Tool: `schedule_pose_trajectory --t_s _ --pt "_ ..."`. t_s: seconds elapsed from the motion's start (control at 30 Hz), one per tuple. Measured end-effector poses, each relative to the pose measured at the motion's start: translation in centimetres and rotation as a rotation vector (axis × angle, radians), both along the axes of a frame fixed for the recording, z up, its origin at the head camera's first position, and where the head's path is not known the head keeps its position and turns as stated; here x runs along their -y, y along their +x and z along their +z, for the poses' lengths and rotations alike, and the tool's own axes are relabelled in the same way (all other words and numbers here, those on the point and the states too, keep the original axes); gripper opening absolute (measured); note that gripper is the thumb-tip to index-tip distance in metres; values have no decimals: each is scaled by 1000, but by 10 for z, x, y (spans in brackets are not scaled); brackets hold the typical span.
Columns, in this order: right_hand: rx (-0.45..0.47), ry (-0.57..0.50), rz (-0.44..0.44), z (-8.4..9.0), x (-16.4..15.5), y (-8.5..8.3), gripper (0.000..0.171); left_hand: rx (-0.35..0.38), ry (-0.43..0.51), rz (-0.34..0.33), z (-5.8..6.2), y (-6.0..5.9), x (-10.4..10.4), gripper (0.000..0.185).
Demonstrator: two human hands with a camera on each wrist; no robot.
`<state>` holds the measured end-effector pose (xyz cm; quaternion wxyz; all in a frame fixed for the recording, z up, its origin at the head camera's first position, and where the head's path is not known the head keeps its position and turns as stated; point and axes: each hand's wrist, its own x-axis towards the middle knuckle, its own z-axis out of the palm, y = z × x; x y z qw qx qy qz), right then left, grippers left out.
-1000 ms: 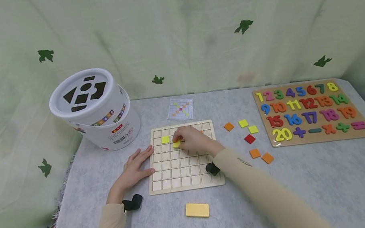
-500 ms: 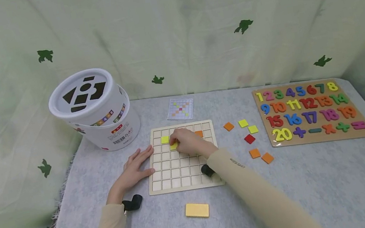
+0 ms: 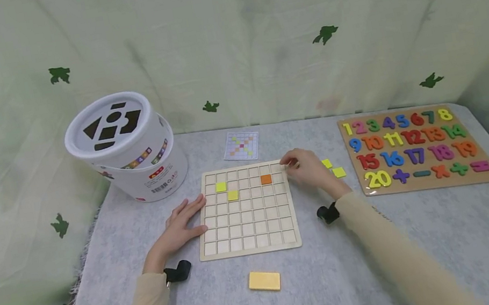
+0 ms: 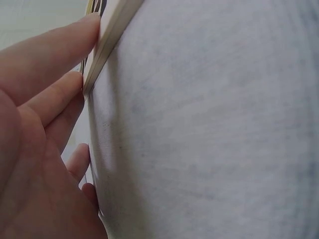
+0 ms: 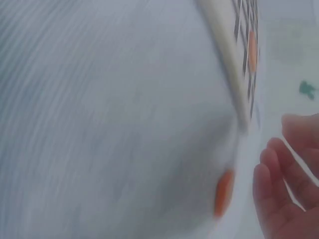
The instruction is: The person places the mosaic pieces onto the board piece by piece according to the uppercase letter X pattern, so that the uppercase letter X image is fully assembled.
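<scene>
A wooden grid board [image 3: 248, 228] lies in the middle of the table. It holds two yellow tiles [image 3: 221, 186] [image 3: 232, 195] and one orange tile [image 3: 266, 179]. My left hand [image 3: 185, 220] rests flat on the cloth, its fingers [image 4: 55, 99] against the board's left edge [image 4: 107, 40]. My right hand [image 3: 303, 164] hovers just past the board's top right corner, fingers loosely bent and holding nothing. A loose orange tile [image 5: 224, 191] lies on the cloth beside its fingers [image 5: 271, 172]. Two loose yellow tiles [image 3: 326, 163] [image 3: 339, 172] show just right of that hand.
A white shape-sorter bucket [image 3: 126, 151] stands at the back left. A small pattern card [image 3: 242, 146] lies behind the board. A number puzzle board [image 3: 421, 151] fills the right side. A yellow block [image 3: 264, 281] lies in front of the grid board. Curtains enclose the table.
My right hand left the second yellow tile in the grid and moved right, off the board to the loose tiles. The left hand has not moved.
</scene>
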<state>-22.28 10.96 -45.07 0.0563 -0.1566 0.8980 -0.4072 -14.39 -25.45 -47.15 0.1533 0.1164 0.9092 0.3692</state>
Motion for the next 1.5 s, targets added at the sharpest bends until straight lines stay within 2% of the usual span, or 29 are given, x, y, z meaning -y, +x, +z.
schedule_pose_trajectory --t_s 0.17,0.3,0.5,0.7,0.87,1.17,1.33,1.5 --pt "38 20 -87 -6 -36 0 21 14 5 12 0 -1 0 72" --pt "56 55 -96 -9 -47 1 22 8 5 8 0 -1 0 72" --pt "23 139 -56 -11 -45 -1 22 -26 0 -4 0 -1 1 72" --pt "-31 248 -41 -12 -39 -2 23 -11 1 2 -1 0 1 72" --pt "-32 205 -36 -11 -35 1 22 -18 -3 -4 -2 0 1 72" --pt "-14 86 47 -6 -5 9 21 5 16 0 -1 0 2 73" --pt "8 28 157 -3 22 13 22 18 22 9 -1 0 1 73" --pt "-62 53 259 -3 46 14 19 -13 14 -6 -2 -1 1 71"
